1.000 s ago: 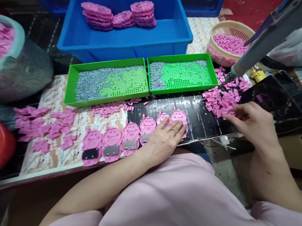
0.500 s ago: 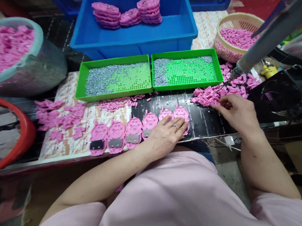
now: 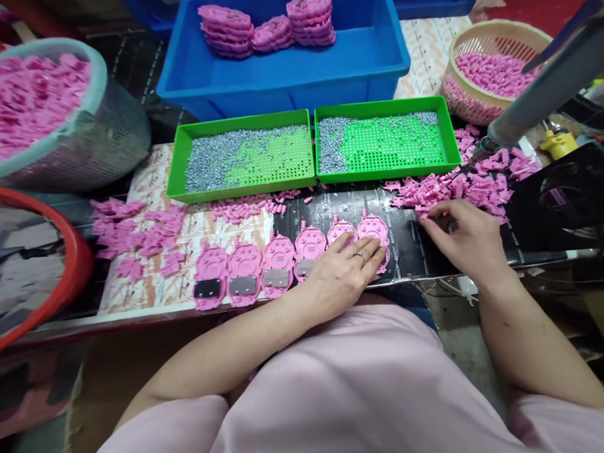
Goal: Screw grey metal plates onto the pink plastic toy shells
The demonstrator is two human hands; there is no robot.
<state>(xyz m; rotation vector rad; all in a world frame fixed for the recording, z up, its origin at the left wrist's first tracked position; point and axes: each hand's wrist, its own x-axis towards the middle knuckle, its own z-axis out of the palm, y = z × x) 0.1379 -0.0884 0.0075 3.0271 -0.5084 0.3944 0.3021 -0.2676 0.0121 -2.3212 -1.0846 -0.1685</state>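
Note:
A row of pink plastic casings [image 3: 279, 252] runs along the table's front edge; several at the left carry a grey or black plate [image 3: 243, 287] in the lower half. My left hand [image 3: 347, 272] lies flat over the right end of the row, fingers stretched out, partly covering the casings there. The rightmost pink casing [image 3: 372, 228] shows beyond its fingertips. At the near side of a pile of small pink plastic pieces [image 3: 446, 187], my right hand [image 3: 469, 240] is closed in a pinch on a small pink plastic piece [image 3: 423, 210], mostly hidden by the fingers.
Two green trays [image 3: 241, 190] of small metal screws stand behind the row. Beyond is a blue bin [image 3: 282, 95] with stacked pink casings. Baskets of pink parts [image 3: 120, 138] flank both sides; a red-rimmed tub [image 3: 75, 263] holds grey plates. A grey pole [image 3: 543, 83] slants in at right.
The whole view has shifted a little, so everything sits further right. My right hand has drawn slightly nearer the row, its fingertips still at the pile's edge. My left hand stays on the casings.

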